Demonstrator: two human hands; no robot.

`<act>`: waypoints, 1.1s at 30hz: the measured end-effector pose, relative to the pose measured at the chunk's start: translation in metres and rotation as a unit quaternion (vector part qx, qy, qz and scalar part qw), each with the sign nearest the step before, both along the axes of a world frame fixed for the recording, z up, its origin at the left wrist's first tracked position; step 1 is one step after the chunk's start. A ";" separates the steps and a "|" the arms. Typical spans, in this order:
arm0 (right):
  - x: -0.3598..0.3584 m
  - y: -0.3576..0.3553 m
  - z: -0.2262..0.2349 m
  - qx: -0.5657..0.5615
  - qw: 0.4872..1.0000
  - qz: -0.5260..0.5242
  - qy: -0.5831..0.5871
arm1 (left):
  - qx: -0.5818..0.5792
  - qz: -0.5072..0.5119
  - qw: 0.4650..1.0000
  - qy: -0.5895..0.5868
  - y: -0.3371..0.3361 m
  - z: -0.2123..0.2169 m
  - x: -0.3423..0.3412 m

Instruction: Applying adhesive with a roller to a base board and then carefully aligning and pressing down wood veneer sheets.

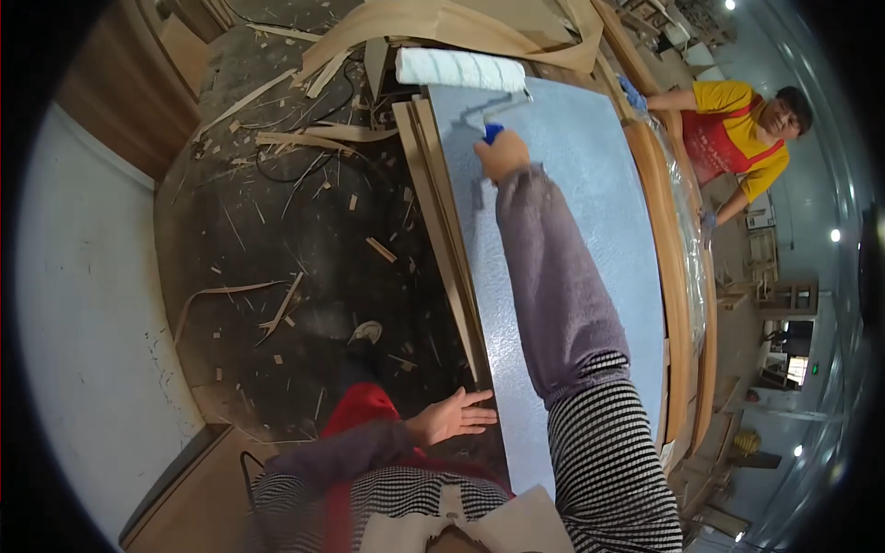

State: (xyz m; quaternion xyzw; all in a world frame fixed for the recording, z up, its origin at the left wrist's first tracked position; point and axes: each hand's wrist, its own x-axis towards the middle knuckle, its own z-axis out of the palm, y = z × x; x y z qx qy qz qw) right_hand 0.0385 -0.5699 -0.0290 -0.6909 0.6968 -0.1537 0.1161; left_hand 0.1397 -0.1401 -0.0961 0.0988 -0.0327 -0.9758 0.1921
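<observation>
Our right hand (505,157) is closed around the blue handle (493,132) of a paint roller, arm stretched far forward over the work. The roller's white, faintly striped sleeve (461,70) lies crosswise at the far end of a pale blue panel (599,184), its left part reaching past the panel's edge; we cannot tell whether it touches the surface. Our left hand (454,417) holds nothing, its fingers spread and pointing at the panel's near left side, and we cannot tell if the tips meet the edge.

The panel has a wet-looking sheen, strongest along its left side. Beside that side we see narrow wooden edges (433,203), and on the right run wooden boards (668,267) with clear plastic film (690,217) along them. Past these stands a co-worker in a yellow shirt (724,95) and red apron (705,147), with gloved hands near the boards. Beyond the panel's far end curls a broad wooden strip (433,28). To our left, scraps litter the dark floor (350,258).
</observation>
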 end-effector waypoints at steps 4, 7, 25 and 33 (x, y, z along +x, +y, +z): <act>0.004 0.058 0.001 0.046 0.998 0.023 -0.036 | 0.007 0.027 1.000 -0.004 0.012 -0.006 0.006; -0.064 0.182 0.002 0.154 0.988 -0.006 -0.019 | 0.058 0.083 0.994 0.032 0.035 -0.025 -0.008; -0.245 1.131 0.180 0.372 0.833 -0.388 0.135 | -0.067 0.196 0.958 -0.199 0.057 0.035 -0.040; -0.256 0.991 0.140 0.249 0.915 -0.311 0.068 | -0.019 0.167 0.976 -0.138 0.052 0.035 -0.030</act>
